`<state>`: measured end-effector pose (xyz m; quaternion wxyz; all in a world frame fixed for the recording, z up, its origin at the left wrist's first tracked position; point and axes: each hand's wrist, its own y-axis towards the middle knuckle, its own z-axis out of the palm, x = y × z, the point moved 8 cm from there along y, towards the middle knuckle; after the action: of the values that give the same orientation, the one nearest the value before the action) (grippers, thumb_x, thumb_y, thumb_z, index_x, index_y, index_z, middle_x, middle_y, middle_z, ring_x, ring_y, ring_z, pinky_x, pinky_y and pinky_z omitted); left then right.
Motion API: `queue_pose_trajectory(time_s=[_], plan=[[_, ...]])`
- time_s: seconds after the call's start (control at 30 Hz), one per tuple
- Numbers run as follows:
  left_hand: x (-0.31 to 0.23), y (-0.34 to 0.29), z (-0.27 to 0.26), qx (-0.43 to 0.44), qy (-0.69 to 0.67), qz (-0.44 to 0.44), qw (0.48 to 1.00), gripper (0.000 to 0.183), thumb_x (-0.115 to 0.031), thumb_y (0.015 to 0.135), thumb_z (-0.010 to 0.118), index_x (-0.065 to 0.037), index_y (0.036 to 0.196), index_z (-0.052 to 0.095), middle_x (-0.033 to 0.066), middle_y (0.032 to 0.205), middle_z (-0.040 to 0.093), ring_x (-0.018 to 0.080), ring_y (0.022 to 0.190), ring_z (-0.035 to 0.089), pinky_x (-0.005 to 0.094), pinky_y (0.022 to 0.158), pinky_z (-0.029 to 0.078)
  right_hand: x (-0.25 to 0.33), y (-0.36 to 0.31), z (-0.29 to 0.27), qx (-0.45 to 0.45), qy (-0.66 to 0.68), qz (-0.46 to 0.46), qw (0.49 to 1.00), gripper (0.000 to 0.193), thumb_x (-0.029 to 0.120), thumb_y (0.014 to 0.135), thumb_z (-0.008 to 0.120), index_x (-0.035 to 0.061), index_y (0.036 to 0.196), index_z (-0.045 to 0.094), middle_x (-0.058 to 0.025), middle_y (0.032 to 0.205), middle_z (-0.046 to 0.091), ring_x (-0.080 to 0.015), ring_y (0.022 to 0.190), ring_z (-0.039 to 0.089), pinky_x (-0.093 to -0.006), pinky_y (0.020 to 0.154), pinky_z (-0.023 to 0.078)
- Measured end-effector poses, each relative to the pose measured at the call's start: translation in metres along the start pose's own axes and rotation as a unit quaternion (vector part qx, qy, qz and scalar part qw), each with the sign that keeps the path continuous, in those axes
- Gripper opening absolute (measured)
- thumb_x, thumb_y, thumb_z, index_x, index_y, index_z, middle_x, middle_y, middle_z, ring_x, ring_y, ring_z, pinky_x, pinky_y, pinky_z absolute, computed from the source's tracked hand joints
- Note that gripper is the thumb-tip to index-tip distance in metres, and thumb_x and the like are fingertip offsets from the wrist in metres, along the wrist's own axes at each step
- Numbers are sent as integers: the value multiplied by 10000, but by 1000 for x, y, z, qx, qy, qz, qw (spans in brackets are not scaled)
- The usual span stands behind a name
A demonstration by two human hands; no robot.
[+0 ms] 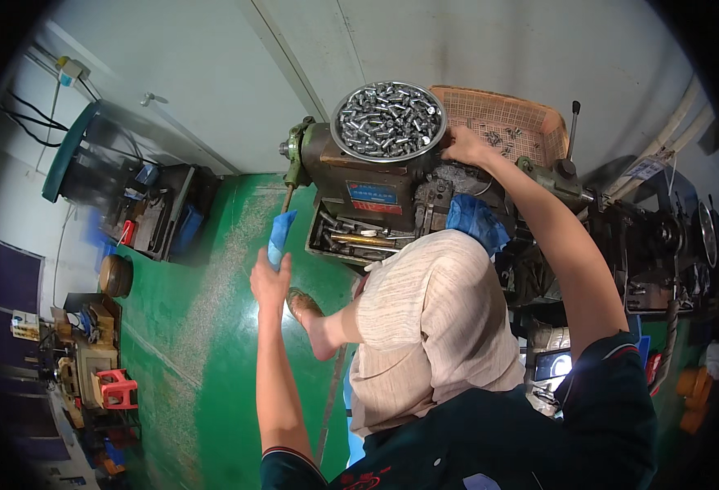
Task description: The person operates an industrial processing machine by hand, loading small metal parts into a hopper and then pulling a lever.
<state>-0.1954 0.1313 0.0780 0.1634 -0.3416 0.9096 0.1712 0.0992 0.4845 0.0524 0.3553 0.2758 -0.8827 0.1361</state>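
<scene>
My left hand (271, 279) is closed round the lower end of a blue-wrapped lever handle (280, 233). The lever rises to a green fitting (295, 155) at the left end of a small bench lathe (327, 162). On the lathe's headstock sits a round steel bowl (337, 140) heaped with short shiny metal parts (388, 118). My right hand (464, 147) reaches in beside the bowl's right rim, its fingers bent together at the work area. Their tips are partly hidden, and I cannot make out what they hold.
An orange plastic basket (551, 122) with some small metal parts stands behind the lathe. Tools fill a tray (359, 237) below the headstock. A blue bag or cloth (475, 220) lies near my knee. Another machine (159, 208) and a red stool (117, 389) stand at the left.
</scene>
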Motion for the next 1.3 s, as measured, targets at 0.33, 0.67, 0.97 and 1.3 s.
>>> queue_pose_trajectory(time_s=[0.33,0.67,0.97,1.3], plan=[[-2,-1,2,-35,16,0,999,214,-216,752,587,-22,782,503,211,684,566,406,683,542,472,590,405,-11,5,16,39,104,-19,994,295,149,574,657,-14,815,610,-104,766,619,-198,719,573,-292,680,448],[-4,-2,5,-35,24,-1,999,224,-234,759,580,-26,800,508,213,684,570,411,683,547,477,591,407,-10,5,16,22,89,-37,995,303,135,564,704,-12,812,611,-112,765,623,-201,725,583,-296,686,449],[-10,12,1,-8,99,-23,995,278,-277,714,614,-31,827,547,210,737,590,392,723,564,477,638,432,6,-2,13,20,90,-54,994,306,115,569,715,-1,836,620,-109,781,632,-216,746,592,-310,699,451],[48,66,-13,-29,158,-37,986,226,-99,727,475,-78,919,592,198,830,602,378,802,570,464,706,442,8,-1,6,18,87,-117,989,242,172,642,669,15,822,629,-107,757,636,-236,727,598,-314,690,453]])
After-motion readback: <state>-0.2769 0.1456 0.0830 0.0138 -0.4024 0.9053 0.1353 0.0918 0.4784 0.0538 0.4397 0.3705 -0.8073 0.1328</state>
